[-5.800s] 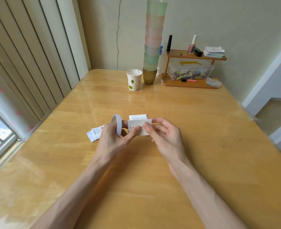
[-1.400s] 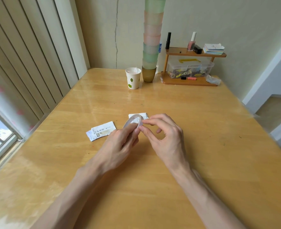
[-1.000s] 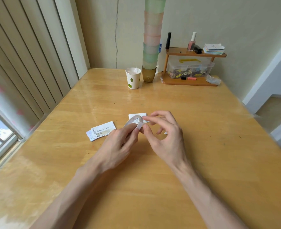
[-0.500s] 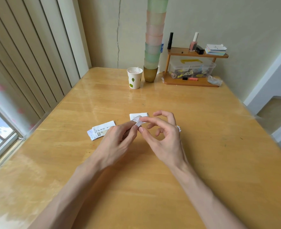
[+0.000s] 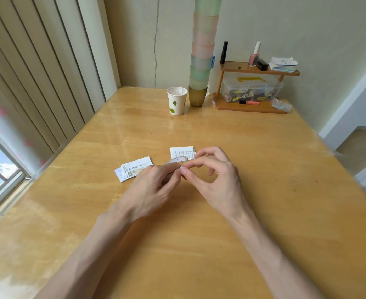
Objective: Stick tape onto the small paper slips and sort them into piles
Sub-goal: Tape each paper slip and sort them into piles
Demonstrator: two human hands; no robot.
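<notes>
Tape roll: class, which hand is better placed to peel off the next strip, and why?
Right. The left hand grips the tape roll; the right hand pinches at its rim with thumb and forefinger, likely on the tape end.

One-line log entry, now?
left hand grips tape roll | right hand pinches at roll | left slip pile, far slip pile on table

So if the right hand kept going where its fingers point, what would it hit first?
The tape roll in the left hand; the right hand seems to pinch its edge, though depth is unclear.
</notes>
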